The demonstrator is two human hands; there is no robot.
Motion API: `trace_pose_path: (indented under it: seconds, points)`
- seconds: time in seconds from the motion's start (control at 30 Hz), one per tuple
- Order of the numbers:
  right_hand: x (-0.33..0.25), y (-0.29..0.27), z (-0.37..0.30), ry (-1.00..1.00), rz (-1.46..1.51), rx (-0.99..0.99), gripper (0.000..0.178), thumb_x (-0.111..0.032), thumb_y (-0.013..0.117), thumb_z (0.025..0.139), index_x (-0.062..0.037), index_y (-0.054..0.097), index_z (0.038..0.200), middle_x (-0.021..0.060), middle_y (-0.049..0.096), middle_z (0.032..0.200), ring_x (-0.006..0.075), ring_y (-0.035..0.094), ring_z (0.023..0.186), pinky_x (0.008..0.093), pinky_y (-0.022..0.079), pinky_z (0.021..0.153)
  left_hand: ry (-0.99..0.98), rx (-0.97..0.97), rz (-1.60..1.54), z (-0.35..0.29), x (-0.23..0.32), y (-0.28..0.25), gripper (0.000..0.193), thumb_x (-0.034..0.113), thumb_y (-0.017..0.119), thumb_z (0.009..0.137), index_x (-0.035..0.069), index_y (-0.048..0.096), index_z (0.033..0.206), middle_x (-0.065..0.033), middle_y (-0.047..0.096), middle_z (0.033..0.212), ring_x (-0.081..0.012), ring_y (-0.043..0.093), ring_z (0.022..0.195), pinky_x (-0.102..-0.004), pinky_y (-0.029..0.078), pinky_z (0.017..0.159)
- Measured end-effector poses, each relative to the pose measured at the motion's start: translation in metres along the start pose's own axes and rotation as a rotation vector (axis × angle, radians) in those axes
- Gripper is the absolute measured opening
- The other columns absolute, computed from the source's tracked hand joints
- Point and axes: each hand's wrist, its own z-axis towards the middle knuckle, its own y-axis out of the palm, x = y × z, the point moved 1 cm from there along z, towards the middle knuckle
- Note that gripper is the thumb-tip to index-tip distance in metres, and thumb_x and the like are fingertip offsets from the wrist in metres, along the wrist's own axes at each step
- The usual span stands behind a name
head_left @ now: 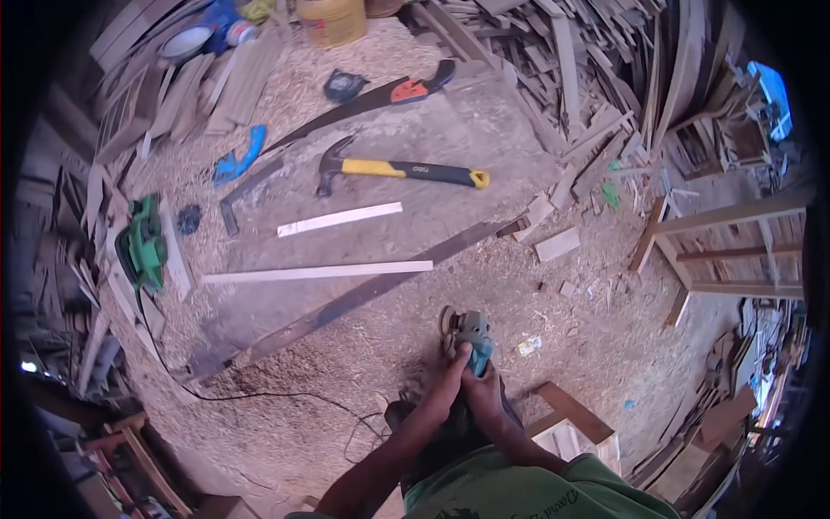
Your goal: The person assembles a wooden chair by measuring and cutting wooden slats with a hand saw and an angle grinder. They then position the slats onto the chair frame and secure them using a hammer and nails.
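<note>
Both hands are closed around an angle grinder (475, 329) with a teal body and grey head, held low in front of me. My left hand (450, 381) grips its left side, the thumb lying along the body. Wrapped round the rear part from the right is my right hand (486, 394). The grinder's round disc (448, 322) faces left, apart from the wood. Ahead on the low work surface lie a long pale wood strip (320, 272) and a shorter one (341, 219). A claw hammer (402, 169) with a yellow and black handle rests beyond them.
Farther off lies a handsaw (354, 105) with an orange and black handle. A green electric planer (145, 246) sits at left, its black cord (259, 395) trailing toward me. Wood scraps (596, 69) are piled far right; a wooden frame (735, 251) stands at right. Sawdust covers the floor.
</note>
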Motion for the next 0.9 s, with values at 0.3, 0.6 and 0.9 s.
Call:
trace_pose_path:
  seconds: [0.3,0.6,0.9]
  points:
    - [-0.041,-0.028,0.051,0.17,0.385,-0.237,0.033,-0.027,0.08,0.1,-0.0064,0.063,0.119,0.0075,0.073,0.096,0.0197,0.074,0.078,0.036,0.063,0.069,0.984,0.978,0.937,0.112,0.188,-0.148,0.067,0.045,0.059,0.11,-0.005,0.048,0.154,-0.037,0.044,0.151,-0.0541,0.042,0.141,-0.0629,0.032,0.12]
    - [-0.049,-0.028,0.073,0.206,0.378,-0.348,0.039,-0.025,0.079,0.1,-0.0025,0.062,0.127,0.0142,0.076,0.104,0.0249,0.077,0.085,0.0402,0.067,0.076,0.865,0.906,1.21,0.151,0.179,-0.174,0.074,0.057,0.059,0.106,0.015,0.046,0.165,-0.0294,0.035,0.168,-0.0505,0.029,0.158,-0.0681,0.019,0.13]
    - [-0.057,-0.011,0.08,0.239,0.373,-0.408,0.042,-0.026,0.082,0.097,-0.0041,0.062,0.127,0.0133,0.076,0.103,0.0246,0.077,0.084,0.0405,0.066,0.075,0.845,0.903,1.213,0.149,0.181,-0.175,0.071,0.054,0.06,0.105,0.012,0.05,0.162,-0.0314,0.037,0.166,-0.0515,0.033,0.156,-0.0699,0.021,0.128]
